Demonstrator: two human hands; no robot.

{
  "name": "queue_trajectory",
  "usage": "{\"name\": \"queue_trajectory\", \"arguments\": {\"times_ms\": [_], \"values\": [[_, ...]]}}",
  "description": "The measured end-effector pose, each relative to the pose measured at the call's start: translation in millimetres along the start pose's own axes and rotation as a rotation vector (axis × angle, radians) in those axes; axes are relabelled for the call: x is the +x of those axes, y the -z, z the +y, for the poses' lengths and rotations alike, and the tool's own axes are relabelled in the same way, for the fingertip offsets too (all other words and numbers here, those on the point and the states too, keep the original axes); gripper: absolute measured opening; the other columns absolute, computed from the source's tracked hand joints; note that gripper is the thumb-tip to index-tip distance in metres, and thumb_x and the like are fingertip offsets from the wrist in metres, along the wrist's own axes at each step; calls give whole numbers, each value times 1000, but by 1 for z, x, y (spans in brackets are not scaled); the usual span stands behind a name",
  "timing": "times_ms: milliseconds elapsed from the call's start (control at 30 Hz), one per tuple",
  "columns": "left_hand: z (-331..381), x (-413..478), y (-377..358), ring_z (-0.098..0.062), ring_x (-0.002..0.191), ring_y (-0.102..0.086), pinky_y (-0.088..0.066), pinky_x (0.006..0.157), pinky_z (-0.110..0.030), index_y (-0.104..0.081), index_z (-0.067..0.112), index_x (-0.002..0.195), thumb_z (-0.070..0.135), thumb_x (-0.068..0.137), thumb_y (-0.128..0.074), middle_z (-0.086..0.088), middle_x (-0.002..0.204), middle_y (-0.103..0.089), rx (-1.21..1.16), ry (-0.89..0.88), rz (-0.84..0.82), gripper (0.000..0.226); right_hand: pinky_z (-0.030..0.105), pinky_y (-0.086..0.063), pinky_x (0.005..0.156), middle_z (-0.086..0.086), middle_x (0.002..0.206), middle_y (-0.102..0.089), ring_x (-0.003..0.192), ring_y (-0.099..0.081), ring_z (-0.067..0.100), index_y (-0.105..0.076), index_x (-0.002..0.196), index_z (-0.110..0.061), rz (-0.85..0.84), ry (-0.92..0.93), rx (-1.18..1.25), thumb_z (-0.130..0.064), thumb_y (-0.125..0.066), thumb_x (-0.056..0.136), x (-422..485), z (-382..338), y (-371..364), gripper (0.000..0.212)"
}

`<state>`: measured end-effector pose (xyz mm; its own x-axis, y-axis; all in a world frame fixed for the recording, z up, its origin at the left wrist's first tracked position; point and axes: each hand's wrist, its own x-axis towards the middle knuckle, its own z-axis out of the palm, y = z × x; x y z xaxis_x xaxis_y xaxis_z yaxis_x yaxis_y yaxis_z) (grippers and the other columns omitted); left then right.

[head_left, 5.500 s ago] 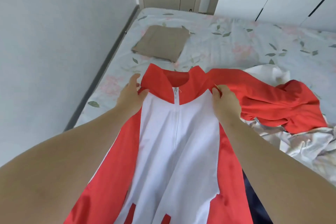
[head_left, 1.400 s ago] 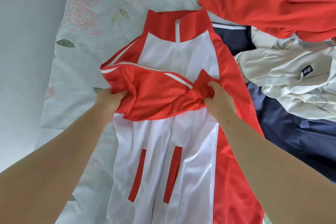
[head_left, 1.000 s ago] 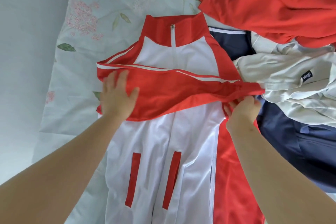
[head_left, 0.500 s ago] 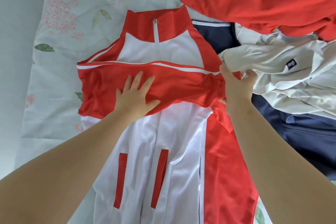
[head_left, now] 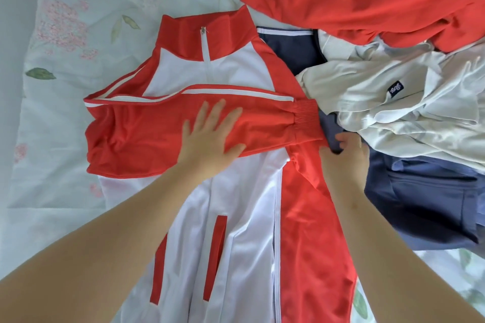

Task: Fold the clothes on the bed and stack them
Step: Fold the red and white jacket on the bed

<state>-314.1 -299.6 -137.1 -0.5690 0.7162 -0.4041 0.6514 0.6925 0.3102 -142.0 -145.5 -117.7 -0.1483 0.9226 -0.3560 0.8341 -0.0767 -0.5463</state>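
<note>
Pressing flat on the red sleeve, the left hand has straight, spread fingers and grasps nothing. The right hand sits at the right edge of the jacket, just below the cuff, with curled fingers. I cannot tell if they hold the jacket's edge, the navy garment or nothing. The jacket lies front up on the bed, zipped, with this one sleeve folded across the chest. The main risk, I think, is on the right side. There the jacket touches the pile of unfolded clothes, so the right hand may catch the navy cloth or the white shirt together with the jacket and drag it into the fold. The cloth looks smooth, so if the left hand lifts, the sleeve may slide open. The cuff reaches about to the jacket's right edge and may leave a lump there. The other sleeve is not visible; it may be trapped underneath.
</note>
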Motion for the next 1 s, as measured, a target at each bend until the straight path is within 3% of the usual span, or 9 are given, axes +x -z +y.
{"name": "queue_trajectory", "arguments": {"times_ms": [133,233,300,467,533,633,700,867,1000], "values": [[19,6,-25,-27,145,14,-3,112,-64,-1,47,147,62,93,-29,9,159,10,157,13,-207,63,46,-41,94,10,124,-45,115,-46,33,-44,129,-20,-138,-93,-273,-34,-66,78,-32,37,15,58],[19,5,-26,-27,145,15,-4,112,-63,-1,47,147,60,94,-29,8,159,12,198,30,-210,61,39,-42,75,8,111,-51,97,-50,31,-51,118,-21,-182,-130,-348,-25,-60,83,-40,61,27,36],[21,2,-24,-26,146,13,-5,113,-62,-3,47,147,57,95,-29,9,159,10,201,43,-220,59,34,-37,68,9,102,-54,84,-46,27,-58,105,-18,-158,-130,-304,-21,-55,88,-38,68,34,17],[33,-9,-19,-25,146,9,-6,114,-60,-9,46,147,53,97,-25,9,159,4,167,105,-270,53,33,-32,67,9,96,-63,88,-52,30,-58,96,-20,48,-43,-25,-20,-51,91,-31,40,63,8],[37,-13,-17,-25,146,8,-7,114,-59,-12,46,147,52,98,-25,9,159,2,156,124,-295,51,33,-34,69,5,94,-61,87,-50,26,-59,98,-20,139,35,51,-21,-53,90,-25,15,82,10],[42,-14,-14,-24,146,2,-12,113,-58,-18,45,146,48,98,-28,9,158,-6,48,158,-300,48,46,-41,88,0,93,-51,95,-52,29,-59,96,-15,286,317,115,-24,-57,86,-17,-16,102,14],[45,-14,-14,-24,146,-2,-14,114,-56,-22,42,146,46,99,-30,7,157,-11,-57,182,-277,47,51,-39,94,-5,96,-50,96,-53,28,-53,97,-17,217,392,137,-28,-58,87,-12,-24,103,15],[50,-25,-22,-25,146,-4,-15,115,-52,-20,39,147,46,99,-31,2,158,-12,-136,197,-276,50,44,-37,93,12,114,-55,115,-46,35,-53,117,-16,-124,67,-280,-31,-63,83,-6,21,83,38],[50,-28,-32,-27,144,-13,-18,115,-50,-25,34,148,43,98,-35,-4,156,-20,-216,198,-210,51,32,-46,70,12,97,-57,86,-53,33,-61,92,-22,-79,-91,-186,-21,-45,90,-10,54,85,16]]}}
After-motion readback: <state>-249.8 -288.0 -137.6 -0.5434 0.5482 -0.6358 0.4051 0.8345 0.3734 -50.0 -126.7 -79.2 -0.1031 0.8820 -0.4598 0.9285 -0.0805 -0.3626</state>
